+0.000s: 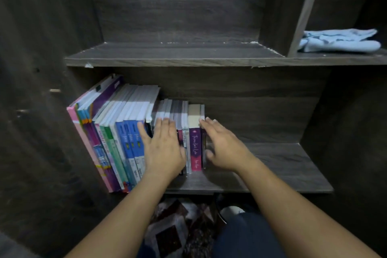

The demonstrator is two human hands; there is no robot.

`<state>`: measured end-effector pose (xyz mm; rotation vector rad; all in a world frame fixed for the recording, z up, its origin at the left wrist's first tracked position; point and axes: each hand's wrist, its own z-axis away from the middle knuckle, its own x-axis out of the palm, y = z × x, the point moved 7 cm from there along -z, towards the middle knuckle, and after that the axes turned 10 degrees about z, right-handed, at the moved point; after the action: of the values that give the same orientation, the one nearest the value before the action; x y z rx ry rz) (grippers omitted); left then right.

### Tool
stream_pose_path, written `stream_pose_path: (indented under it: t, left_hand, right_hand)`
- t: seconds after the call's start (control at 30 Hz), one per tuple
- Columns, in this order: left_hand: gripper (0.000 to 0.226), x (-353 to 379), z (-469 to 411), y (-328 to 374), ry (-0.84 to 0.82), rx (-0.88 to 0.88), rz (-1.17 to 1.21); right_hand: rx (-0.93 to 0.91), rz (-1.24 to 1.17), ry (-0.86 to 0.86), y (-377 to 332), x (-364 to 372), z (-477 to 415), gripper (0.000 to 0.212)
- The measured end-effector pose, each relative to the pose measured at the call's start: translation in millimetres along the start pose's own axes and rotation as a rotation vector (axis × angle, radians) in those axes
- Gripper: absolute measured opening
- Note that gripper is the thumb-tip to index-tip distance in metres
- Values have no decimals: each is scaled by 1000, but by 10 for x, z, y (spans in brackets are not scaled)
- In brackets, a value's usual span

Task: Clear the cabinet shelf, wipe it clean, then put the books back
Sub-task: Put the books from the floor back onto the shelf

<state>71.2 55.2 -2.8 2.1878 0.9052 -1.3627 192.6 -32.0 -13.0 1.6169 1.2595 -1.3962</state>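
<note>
Faintly — cursive-lettered purple book (195, 148)

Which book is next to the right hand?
The thin dark book ending the row, right of the purple-and-pink book; the right hand touches it.

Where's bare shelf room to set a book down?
Lower shelf: bare from the right hand to the right wall. Upper shelf: bare left of the divider. Crowded: books fill the lower left; a cloth lies beyond the divider.
</note>
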Motion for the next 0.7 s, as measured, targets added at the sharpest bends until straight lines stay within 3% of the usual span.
stream_pose_path:
  t: [0.07, 0.23, 0.5, 0.7]
  left_hand:
    - [56, -59, 32, 111, 99, -11, 127]
    - [47, 21, 203, 853, 211, 225, 342]
    - [42, 647, 559, 2144, -52, 469, 533]
    - [44, 1083, 601, 2566, -218, 529, 542]
  right_hand:
    - [40, 58, 41, 175, -69, 123, 80]
    - [211, 167, 48, 762, -100, 729, 51]
    - [494, 193, -110, 1677, 290, 1914, 31]
    - [571, 98, -269, 2005, 975, 2344, 24]
